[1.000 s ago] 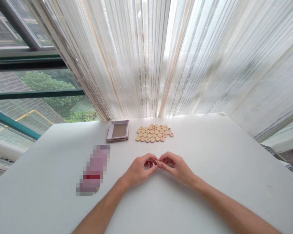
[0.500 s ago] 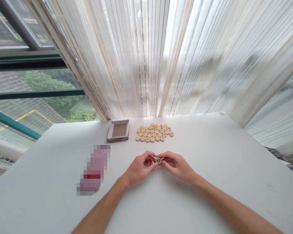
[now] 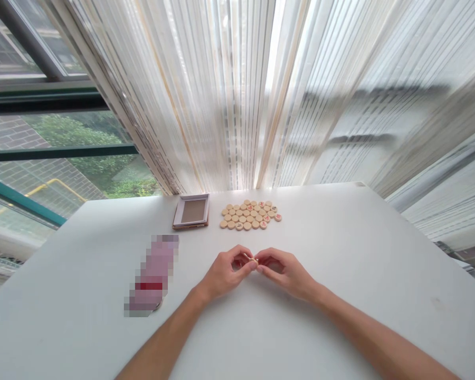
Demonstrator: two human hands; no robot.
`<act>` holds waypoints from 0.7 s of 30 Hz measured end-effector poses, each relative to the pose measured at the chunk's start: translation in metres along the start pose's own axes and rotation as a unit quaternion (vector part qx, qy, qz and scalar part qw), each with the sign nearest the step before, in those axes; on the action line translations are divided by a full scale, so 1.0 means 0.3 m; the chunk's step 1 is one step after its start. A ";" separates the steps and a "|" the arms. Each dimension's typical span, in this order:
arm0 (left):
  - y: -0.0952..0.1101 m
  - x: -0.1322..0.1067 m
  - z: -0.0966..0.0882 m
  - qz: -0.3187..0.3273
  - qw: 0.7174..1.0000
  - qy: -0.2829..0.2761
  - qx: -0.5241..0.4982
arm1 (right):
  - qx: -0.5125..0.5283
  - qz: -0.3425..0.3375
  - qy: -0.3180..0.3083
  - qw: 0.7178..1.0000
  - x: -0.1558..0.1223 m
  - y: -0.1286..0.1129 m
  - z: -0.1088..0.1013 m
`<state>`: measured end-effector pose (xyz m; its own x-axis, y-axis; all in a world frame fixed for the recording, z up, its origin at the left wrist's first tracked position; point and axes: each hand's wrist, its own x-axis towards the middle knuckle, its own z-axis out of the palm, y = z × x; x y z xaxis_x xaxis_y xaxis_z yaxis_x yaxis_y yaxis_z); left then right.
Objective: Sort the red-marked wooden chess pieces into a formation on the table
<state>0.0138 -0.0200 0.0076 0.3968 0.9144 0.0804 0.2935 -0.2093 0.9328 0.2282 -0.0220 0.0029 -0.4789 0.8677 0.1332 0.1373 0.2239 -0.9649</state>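
Between my fingertips is a round wooden xiangqi piece (image 3: 254,260), held a little above the white table. My left hand (image 3: 228,270) pinches it from the left with thumb and fingers. From the right, the thumb and fingers of my right hand (image 3: 285,269) close on the same piece. Its marked face is mostly hidden by the fingers and the tilt. Beyond my hands lies a flat cluster of xiangqi pieces (image 3: 246,214), most of them blank side up, several showing red or black characters.
An open shallow box (image 3: 176,219) stands left of the cluster, near the table's back edge. A blurred-out pinkish object (image 3: 154,269) lies on the white table (image 3: 360,264) left of my left forearm. Striped curtains (image 3: 241,95) and a window rise behind.
The piece has been turned between my fingers, so its black character no longer faces me. My hands have barely moved; the curtain at right has shifted.
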 end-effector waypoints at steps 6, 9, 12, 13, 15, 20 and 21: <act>0.003 0.000 -0.002 -0.004 1.000 -0.004 -0.016 | -0.016 -0.006 -0.007 1.000 0.003 -0.007 0.001; 0.005 0.000 -0.002 -0.002 1.000 -0.003 -0.023 | -0.015 -0.013 -0.008 1.000 0.002 -0.007 0.000; 0.004 -0.002 -0.003 -0.006 1.000 -0.004 -0.025 | -0.009 -0.019 -0.007 1.000 0.001 -0.004 0.001; 0.004 -0.003 -0.004 -0.007 1.000 -0.005 -0.024 | -0.007 -0.020 -0.006 1.000 0.000 -0.003 0.001; 0.004 -0.005 -0.005 -0.006 1.000 -0.005 -0.020 | -0.004 -0.021 -0.004 1.000 -0.001 -0.002 0.001; 0.002 -0.005 -0.005 0.016 1.000 -0.010 -0.003 | -0.007 -0.013 0.003 1.000 -0.002 -0.007 0.000; 0.000 -0.005 -0.004 0.018 1.000 -0.010 -0.003 | -0.009 -0.014 0.004 1.000 -0.002 -0.008 0.000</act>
<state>0.0122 -0.0210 0.0080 0.4246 0.8990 0.1074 0.2740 -0.2406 0.9311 0.2282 -0.0230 0.0052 -0.4751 0.8651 0.1612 0.1402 0.2552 -0.9567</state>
